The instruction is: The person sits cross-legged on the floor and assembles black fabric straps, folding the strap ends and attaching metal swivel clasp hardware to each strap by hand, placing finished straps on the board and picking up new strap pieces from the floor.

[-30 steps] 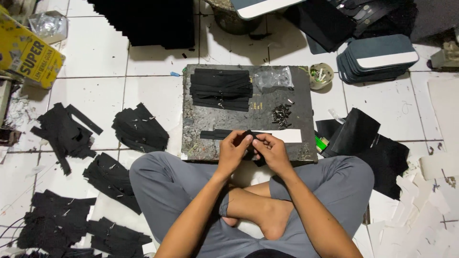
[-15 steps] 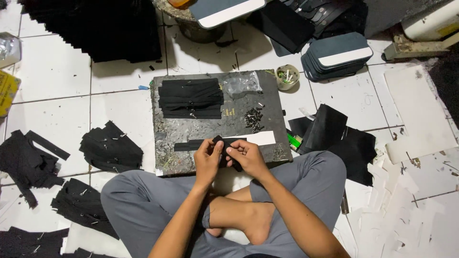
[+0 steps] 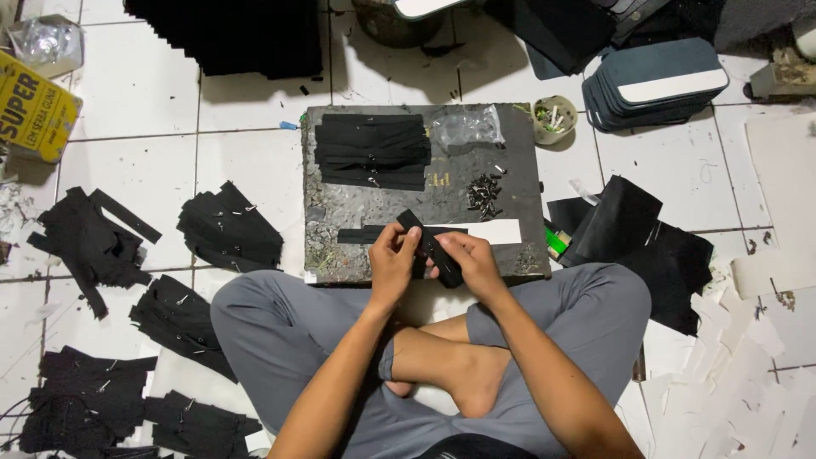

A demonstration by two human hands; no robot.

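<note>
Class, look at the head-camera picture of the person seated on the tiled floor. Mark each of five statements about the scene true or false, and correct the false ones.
1. Both hands hold one black strip. True: the left hand and the right hand grip the black strip together.
2. The grey work board lies bare. False: it carries a stack of black strips, a clear plastic bag and a small heap of metal pieces.
3. The person sits cross-legged. True.
4. The small round cup stands on the board. False: it stands on the floor tile beside the board's far right corner.
5. A yellow box lies at the left edge. True.
</note>
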